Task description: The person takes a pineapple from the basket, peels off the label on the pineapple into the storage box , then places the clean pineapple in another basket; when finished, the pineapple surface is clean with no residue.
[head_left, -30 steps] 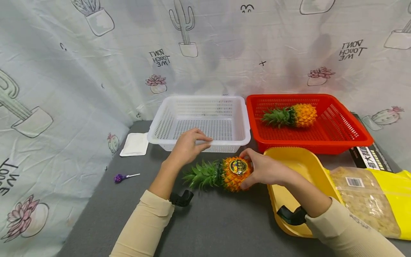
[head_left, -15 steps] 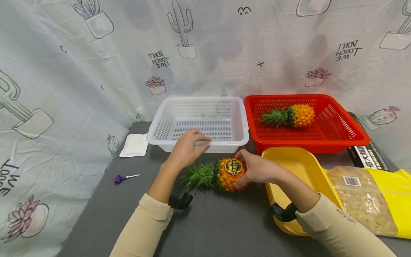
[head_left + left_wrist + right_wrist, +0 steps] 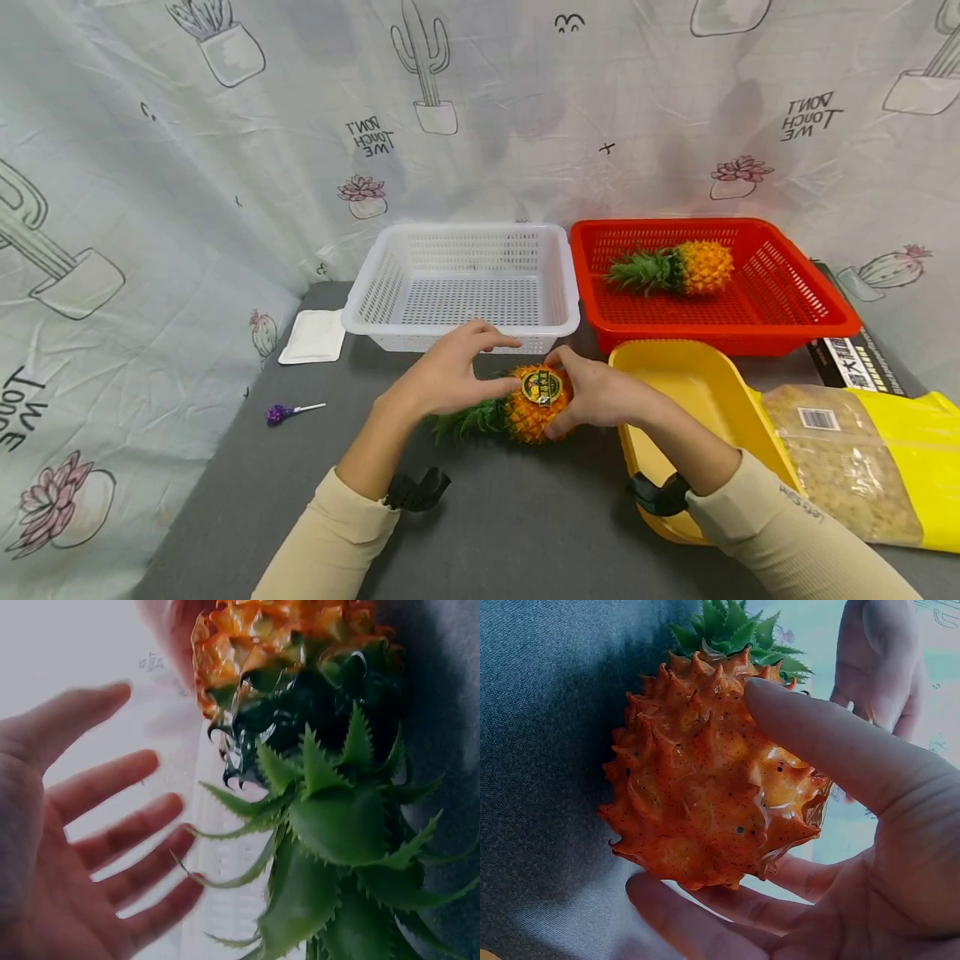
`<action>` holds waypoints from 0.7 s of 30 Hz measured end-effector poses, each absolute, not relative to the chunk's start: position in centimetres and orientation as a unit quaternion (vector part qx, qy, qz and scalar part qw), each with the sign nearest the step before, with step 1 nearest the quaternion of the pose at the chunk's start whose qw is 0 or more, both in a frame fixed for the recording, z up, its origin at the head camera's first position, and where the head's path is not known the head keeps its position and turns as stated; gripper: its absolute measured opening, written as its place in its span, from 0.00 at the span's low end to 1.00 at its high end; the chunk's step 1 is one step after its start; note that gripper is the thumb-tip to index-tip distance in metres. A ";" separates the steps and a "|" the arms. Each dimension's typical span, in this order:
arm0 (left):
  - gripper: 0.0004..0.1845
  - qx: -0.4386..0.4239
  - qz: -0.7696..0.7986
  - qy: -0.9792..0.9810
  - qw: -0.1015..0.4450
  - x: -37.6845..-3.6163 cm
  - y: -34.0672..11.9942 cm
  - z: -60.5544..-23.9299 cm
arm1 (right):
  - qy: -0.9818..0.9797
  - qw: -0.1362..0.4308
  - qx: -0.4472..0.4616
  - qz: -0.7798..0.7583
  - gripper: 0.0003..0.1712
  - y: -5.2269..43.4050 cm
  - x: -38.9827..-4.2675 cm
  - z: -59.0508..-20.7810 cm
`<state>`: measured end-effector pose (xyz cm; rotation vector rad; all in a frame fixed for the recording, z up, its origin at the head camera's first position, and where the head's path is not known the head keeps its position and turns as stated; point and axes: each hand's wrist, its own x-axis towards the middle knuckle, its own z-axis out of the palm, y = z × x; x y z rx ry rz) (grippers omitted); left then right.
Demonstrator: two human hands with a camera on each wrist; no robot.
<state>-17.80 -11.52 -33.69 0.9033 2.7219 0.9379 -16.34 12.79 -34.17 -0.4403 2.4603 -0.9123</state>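
Note:
A small orange pineapple (image 3: 531,417) with a gold-and-black round label lies on its side on the grey tabletop, its green leaves pointing left. Around its base end curl the thumb and fingers of my right hand (image 3: 600,392); the right wrist view shows them on either side of the spiky orange skin (image 3: 705,772). My left hand (image 3: 453,375) hovers over the leaves, thumb and fingers spread apart. In the left wrist view, that hand (image 3: 97,825) is beside the leaves (image 3: 322,847) and grips nothing. Part of the leaves is hidden behind it in the head view.
Behind the hands stands a white plastic basket (image 3: 472,342). A red basket (image 3: 780,321) beside it holds another pineapple (image 3: 703,267). A yellow tray (image 3: 693,367) sits under my right forearm, near a yellow bag (image 3: 915,467). A white packet (image 3: 312,337) and purple-headed stick (image 3: 279,414) lie left.
My left hand has moved right and closer to the pineapple, its thumb and fingers spreading wider. The right hand keeps its grip, and the pineapple has shifted slightly left.

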 end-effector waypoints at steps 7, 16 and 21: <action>0.40 0.309 0.258 0.909 0.108 -17.2 -10.8 -34.7 | 0.900 0.230 -0.169 -0.328 0.50 12.6 -16.4 -34.5; 0.34 0.303 0.255 0.912 0.111 -16.8 -10.4 -35.8 | 0.903 0.227 -0.181 -0.316 0.53 12.8 -16.0 -34.2; 0.35 0.314 0.247 0.910 0.108 -16.9 -10.2 -35.5 | 0.895 0.219 -0.183 -0.344 0.48 14.0 -16.3 -32.6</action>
